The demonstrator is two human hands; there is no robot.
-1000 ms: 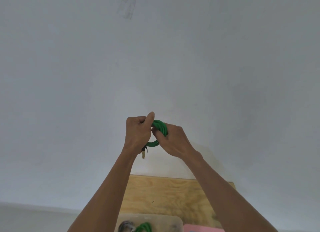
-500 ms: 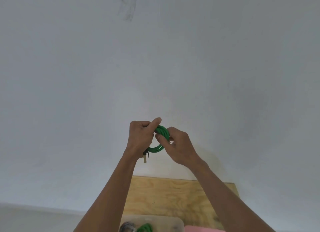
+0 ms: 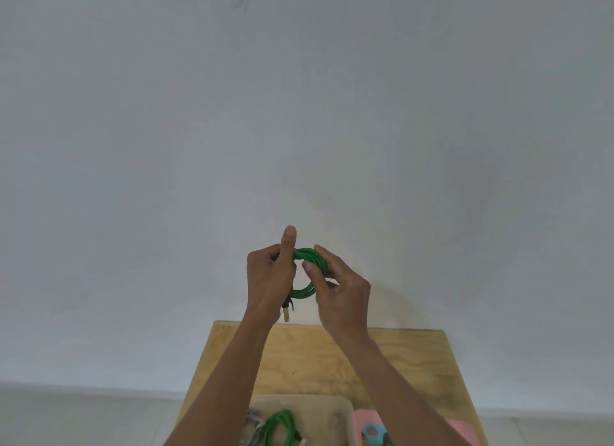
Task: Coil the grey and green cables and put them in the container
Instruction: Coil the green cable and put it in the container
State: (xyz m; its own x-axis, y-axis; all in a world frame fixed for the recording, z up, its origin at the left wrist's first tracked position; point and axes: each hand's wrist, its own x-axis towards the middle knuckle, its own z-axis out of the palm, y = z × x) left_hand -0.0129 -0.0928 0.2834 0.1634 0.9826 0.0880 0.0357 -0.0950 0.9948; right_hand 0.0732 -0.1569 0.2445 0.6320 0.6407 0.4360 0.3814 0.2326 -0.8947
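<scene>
Both hands, left hand [image 3: 270, 276] and right hand [image 3: 342, 296], hold the coiled green cable [image 3: 310, 262] before a white wall [image 3: 299, 113], above the wooden bench [image 3: 415, 362].

Two bare forearms reach up and forward from the bottom edge, hands raised close together at chest height. The left hand [image 3: 269, 276] is curled closed with its thumb pointing straight up. The right hand [image 3: 339, 289] faces it, fingers bent in a pinch, thumb tip turned toward the left hand.
</scene>
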